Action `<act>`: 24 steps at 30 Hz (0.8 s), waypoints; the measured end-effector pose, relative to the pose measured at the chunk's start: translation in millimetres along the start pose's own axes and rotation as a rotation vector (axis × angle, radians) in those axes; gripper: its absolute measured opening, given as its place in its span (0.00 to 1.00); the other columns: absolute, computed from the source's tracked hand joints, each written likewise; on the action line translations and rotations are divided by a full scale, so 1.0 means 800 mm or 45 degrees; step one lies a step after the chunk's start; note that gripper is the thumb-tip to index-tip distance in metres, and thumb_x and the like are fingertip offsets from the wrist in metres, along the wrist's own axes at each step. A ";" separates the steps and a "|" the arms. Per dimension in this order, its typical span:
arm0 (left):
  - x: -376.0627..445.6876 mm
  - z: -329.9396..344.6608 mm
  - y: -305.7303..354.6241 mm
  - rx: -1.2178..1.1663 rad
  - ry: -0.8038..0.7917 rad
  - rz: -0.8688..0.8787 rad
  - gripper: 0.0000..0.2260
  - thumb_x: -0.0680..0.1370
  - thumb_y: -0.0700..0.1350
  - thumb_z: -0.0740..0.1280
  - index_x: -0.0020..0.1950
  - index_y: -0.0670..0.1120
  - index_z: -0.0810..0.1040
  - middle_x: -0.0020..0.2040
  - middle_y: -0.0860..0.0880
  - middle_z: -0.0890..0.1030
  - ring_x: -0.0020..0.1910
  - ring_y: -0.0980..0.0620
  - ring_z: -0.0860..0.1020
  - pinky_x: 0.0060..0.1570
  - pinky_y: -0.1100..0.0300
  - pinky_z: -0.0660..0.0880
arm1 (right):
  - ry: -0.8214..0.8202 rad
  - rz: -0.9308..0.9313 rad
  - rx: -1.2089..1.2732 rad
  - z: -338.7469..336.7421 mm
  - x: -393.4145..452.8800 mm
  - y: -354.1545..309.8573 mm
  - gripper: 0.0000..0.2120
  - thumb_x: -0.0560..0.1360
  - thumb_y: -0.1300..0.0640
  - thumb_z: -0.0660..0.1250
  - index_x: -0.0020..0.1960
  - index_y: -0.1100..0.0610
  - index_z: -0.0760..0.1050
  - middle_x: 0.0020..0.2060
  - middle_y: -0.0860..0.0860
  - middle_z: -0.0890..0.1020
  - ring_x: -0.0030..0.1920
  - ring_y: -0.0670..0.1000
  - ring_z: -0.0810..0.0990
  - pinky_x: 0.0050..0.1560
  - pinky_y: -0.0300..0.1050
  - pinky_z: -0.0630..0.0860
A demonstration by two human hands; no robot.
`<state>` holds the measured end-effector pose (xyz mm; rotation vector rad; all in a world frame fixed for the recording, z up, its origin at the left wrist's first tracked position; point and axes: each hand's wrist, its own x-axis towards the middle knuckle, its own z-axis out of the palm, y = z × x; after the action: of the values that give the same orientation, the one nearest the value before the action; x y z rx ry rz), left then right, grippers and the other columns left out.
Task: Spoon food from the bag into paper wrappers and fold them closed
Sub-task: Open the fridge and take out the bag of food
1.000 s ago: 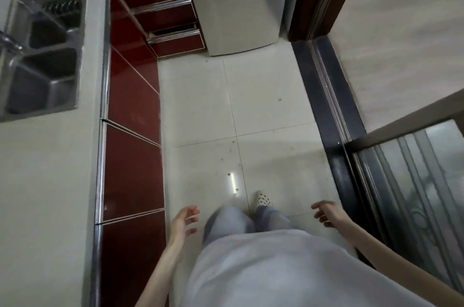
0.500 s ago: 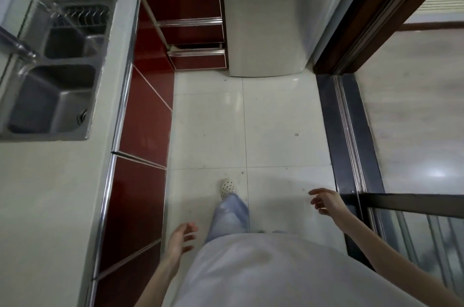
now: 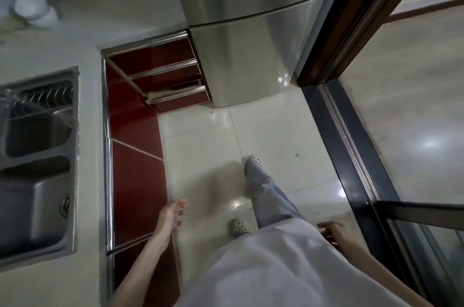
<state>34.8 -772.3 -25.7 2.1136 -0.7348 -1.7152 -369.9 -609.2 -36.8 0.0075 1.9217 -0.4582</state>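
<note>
Both hands' fingers (image 3: 179,206) slack (empty)

Home kitchen: sink (image 3: 37,171), fridge (image 3: 241,30).

Both hands hang free and hold nothing. The left hand (image 3: 173,213) sits at lower centre-left of the frame, its fingers loosely curled and pointing toward the upper right, the bare forearm running down to the bottom edge. The right hand (image 3: 335,232) sits at lower right, fingers relaxed and slightly bent, pointing left, its bare forearm slanting down to the lower right corner. The two hands are well apart, one on each side of the torso.
</note>
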 end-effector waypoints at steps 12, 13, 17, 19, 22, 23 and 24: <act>0.103 0.051 0.182 -0.235 0.166 -0.110 0.09 0.82 0.40 0.55 0.55 0.41 0.74 0.43 0.47 0.78 0.37 0.51 0.74 0.32 0.61 0.66 | -0.170 -0.175 -0.222 0.046 0.107 -0.357 0.16 0.74 0.68 0.52 0.50 0.64 0.78 0.33 0.57 0.78 0.31 0.52 0.72 0.32 0.41 0.67; 0.112 0.060 0.199 -0.278 0.170 -0.122 0.09 0.82 0.41 0.55 0.54 0.42 0.74 0.43 0.47 0.78 0.37 0.50 0.74 0.33 0.61 0.65 | -0.192 -0.211 -0.257 0.053 0.110 -0.392 0.16 0.74 0.68 0.52 0.50 0.64 0.78 0.33 0.57 0.78 0.31 0.52 0.72 0.33 0.41 0.68; 0.130 0.090 0.275 -0.338 0.132 -0.050 0.09 0.81 0.41 0.56 0.53 0.45 0.76 0.44 0.48 0.79 0.37 0.51 0.75 0.34 0.60 0.65 | -0.292 -0.350 -0.300 0.089 0.103 -0.523 0.15 0.74 0.68 0.52 0.50 0.63 0.77 0.33 0.57 0.77 0.31 0.51 0.71 0.33 0.42 0.67; 0.140 0.097 0.332 -0.324 0.147 0.077 0.11 0.81 0.39 0.56 0.56 0.43 0.76 0.45 0.48 0.79 0.37 0.51 0.76 0.33 0.61 0.65 | -0.371 -0.395 -0.250 0.116 0.094 -0.587 0.15 0.74 0.68 0.52 0.49 0.62 0.77 0.33 0.56 0.76 0.31 0.51 0.71 0.34 0.41 0.67; 0.152 0.096 0.437 -0.244 0.169 0.277 0.13 0.80 0.36 0.55 0.61 0.39 0.75 0.49 0.45 0.79 0.37 0.51 0.76 0.30 0.62 0.67 | -0.499 -0.455 -0.142 0.160 0.071 -0.665 0.14 0.75 0.67 0.53 0.50 0.61 0.76 0.33 0.56 0.76 0.31 0.51 0.71 0.35 0.41 0.68; 0.154 0.094 0.474 -0.212 0.174 0.341 0.13 0.81 0.36 0.55 0.62 0.38 0.75 0.51 0.43 0.79 0.36 0.51 0.76 0.28 0.64 0.67 | -0.540 -0.469 -0.093 0.176 0.059 -0.688 0.14 0.75 0.68 0.53 0.50 0.61 0.76 0.33 0.56 0.76 0.31 0.51 0.71 0.35 0.41 0.69; 0.156 0.092 0.513 -0.180 0.181 0.412 0.14 0.81 0.36 0.55 0.62 0.38 0.75 0.52 0.43 0.78 0.36 0.52 0.76 0.26 0.66 0.67 | -0.585 -0.482 -0.045 0.192 0.048 -0.710 0.13 0.75 0.68 0.53 0.50 0.62 0.75 0.33 0.56 0.75 0.31 0.51 0.71 0.35 0.41 0.69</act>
<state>-96.0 -1173.7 81.2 1.8790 -0.8340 -1.3895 -371.4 -1191.2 56.5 -0.4542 1.4748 -0.6176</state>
